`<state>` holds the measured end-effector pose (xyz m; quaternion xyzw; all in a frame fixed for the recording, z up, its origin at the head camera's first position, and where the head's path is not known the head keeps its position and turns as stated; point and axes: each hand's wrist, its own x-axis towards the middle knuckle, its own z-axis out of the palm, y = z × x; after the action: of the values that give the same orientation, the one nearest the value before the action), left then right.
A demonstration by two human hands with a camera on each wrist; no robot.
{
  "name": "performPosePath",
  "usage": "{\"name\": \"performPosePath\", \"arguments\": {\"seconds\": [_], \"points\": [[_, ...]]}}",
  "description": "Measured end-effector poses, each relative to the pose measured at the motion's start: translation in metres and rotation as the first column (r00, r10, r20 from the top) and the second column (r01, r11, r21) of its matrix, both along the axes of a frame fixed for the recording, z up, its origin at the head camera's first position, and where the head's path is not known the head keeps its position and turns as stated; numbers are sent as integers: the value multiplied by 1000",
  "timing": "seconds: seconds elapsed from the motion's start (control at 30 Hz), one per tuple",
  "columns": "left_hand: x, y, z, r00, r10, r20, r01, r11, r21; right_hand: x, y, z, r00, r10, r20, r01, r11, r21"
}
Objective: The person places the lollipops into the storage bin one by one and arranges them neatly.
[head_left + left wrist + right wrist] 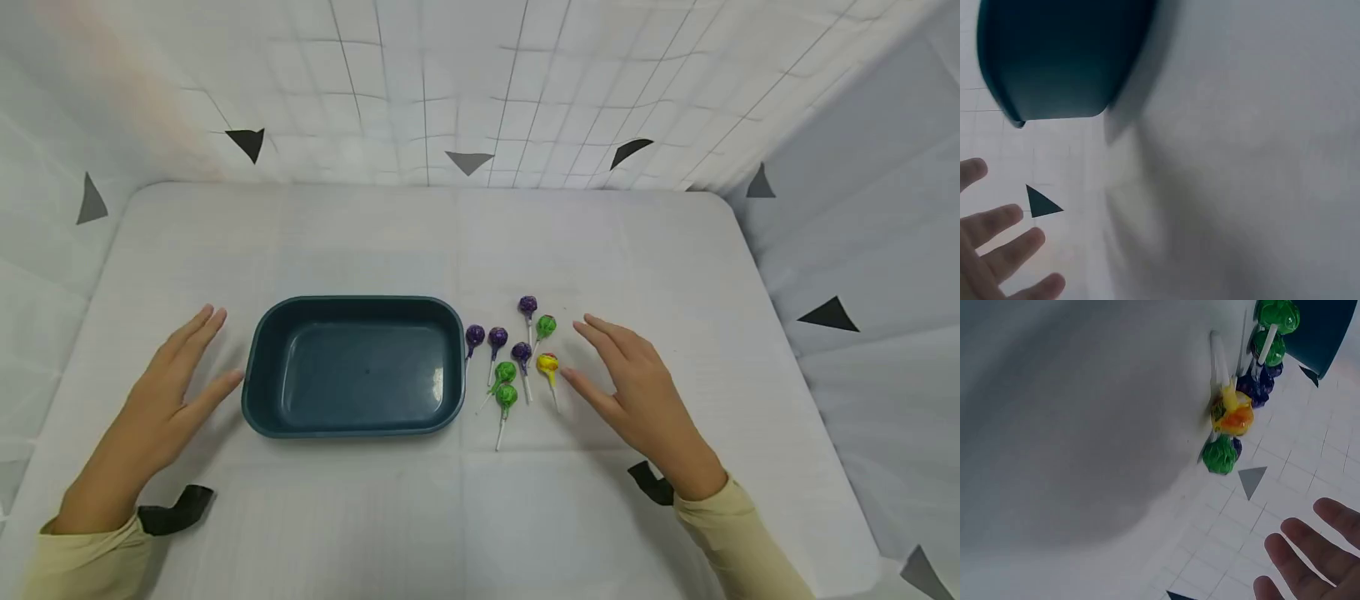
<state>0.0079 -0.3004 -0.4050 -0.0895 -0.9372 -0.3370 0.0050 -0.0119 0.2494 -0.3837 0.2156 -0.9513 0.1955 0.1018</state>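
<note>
A dark teal rectangular tub (352, 425) stands on the white table, its inside bare. To its right lies a loose group of wrapped lollipops: several purple ones (498, 337), a few green ones (507, 396) and one yellow lollipop (547, 364). My left hand (168, 396) is spread beside the tub's left end, thumb tip right at its wall, holding nothing. On the other side, my right hand (630, 387) hovers with extended fingers just right of the yellow lollipop, also holding nothing. In the right wrist view the yellow lollipop (1233, 415) lies between green ones.
A white cloth covers the table (360, 517). Behind it rises a white curtain (465, 92) with a grid of lines and dark triangle patches; plain white sheets hang at both sides. Black bands (176, 510) circle both wrists.
</note>
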Motion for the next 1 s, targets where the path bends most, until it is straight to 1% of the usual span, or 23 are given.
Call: {"name": "performPosePath", "arguments": {"seconds": [0.07, 0.13, 0.2, 0.27, 0.4, 0.47, 0.57, 0.67, 0.73, 0.83, 1.0], "points": [[-3, 3, -5, 1000, -9, 15, 8, 998, 55, -2, -6, -2, 1000, 14, 9, -14, 1000, -8], [-7, 6, -10, 1000, -30, -3, 31, 994, 104, -5, -13, -4, 999, 31, 17, -31, 999, -27], [-10, 8, -15, 998, -56, -22, 59, 985, 165, -8, -19, -6, 998, 40, 37, -38, 998, -57], [-14, 8, -19, 996, -90, -23, 93, 967, 236, -11, -25, -6, 996, 38, 82, -31, 996, -89], [-17, 5, -25, 990, -139, 28, 120, 924, 363, -19, -36, -7, 978, 28, 206, -2, 992, -124], [-18, 3, -27, 985, -165, 42, 132, 898, 419, -23, -40, -8, 967, 31, 251, 3, 991, -135], [-18, 2, -31, 976, -214, 48, 162, 850, 501, -31, -46, -11, 957, 52, 286, -8, 988, -152], [-19, 1, -33, 966, -257, 42, 193, 814, 548, -38, -53, -15, 949, 66, 308, -17, 987, -160], [-19, 1, -33, 961, -273, 38, 206, 803, 559, -43, -57, -16, 945, 71, 320, -22, 988, -155], [-19, 0, -35, 957, -286, 40, 215, 797, 564, -49, -64, -16, 943, 85, 321, -42, 990, -138], [-19, -1, -37, 955, -294, 43, 221, 800, 558, -59, -74, -14, 943, 106, 315, -87, 993, -75]]}}
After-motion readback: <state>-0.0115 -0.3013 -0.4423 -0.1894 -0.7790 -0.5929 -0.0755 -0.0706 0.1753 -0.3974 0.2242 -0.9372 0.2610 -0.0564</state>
